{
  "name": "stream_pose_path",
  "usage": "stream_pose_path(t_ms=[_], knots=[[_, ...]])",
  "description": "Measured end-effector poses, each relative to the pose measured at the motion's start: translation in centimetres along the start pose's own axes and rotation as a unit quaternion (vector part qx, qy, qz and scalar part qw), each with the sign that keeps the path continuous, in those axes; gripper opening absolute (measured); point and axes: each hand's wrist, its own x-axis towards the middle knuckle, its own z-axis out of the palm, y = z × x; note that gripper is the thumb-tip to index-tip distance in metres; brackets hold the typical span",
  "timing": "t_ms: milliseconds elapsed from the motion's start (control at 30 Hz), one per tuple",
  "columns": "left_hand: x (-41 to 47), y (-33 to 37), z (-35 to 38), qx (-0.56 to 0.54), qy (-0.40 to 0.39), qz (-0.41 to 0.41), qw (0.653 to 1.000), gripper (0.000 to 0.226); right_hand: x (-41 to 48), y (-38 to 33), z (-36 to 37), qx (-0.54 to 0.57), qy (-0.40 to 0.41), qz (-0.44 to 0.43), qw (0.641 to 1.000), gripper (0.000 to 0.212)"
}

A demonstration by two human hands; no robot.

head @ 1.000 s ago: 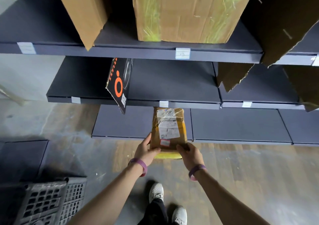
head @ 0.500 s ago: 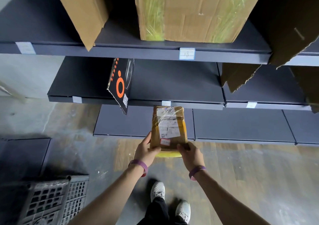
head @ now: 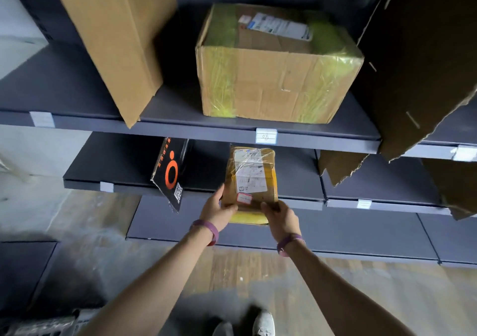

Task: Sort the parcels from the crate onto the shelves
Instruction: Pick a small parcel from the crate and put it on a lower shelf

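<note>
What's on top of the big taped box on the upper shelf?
A white shipping label lies on the big box, flanked by yellow-green tape; nothing is stacked on it. The space behind it is too dark to see.

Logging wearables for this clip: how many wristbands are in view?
2. The left wristband circles the left wrist; the right wristband circles the right wrist. Both purple; none looks hidden.
</note>
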Motion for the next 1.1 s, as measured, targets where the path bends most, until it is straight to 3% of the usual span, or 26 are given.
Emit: stream_pose_path(t_ms=[233,500,600,667,767,867,1000,1100], knots=[[6.2,0.3,1.2,0.012,-0.035,-0.005,0.999,0.057,6.6,-1.1,-0.6,-0.028,-0.013,-0.009,0.999,0.03],[9.8,-1.9,2.5,0.022,0.033,0.022,0.999,0.055,9.6,0.0,1.0,-0.017,-0.02,0.008,1.0,0.033],[10.3,-1.9,2.5,0.054,0.066,0.033,0.996,0.056,9.9,0.1,0.9,-0.025,-0.031,-0.01,0.999,0.055],[9.4,-2.5,2.7,0.097,0.084,0.072,0.989,0.055,9.0,0.7,0.8,-0.09,-0.015,-0.066,0.994,0.074],[6.6,-4.4,2.9,0.187,0.104,0.166,0.963,0.059,6.5,2.2,0.8,-0.232,0.017,-0.194,0.953,0.07],[5.2,-5.8,2.8,0.269,0.074,0.229,0.933,0.065,5.3,3.5,0.8,-0.313,-0.008,-0.259,0.914,0.068],[5.6,-4.6,2.4,0.356,0.004,0.164,0.92,0.068,5.4,2.8,0.9,-0.355,-0.048,-0.237,0.903,0.073],[6.3,-3.3,2.2,0.359,-0.023,0.131,0.924,0.07,5.9,1.4,1.0,-0.36,-0.064,-0.22,0.905,0.076]])
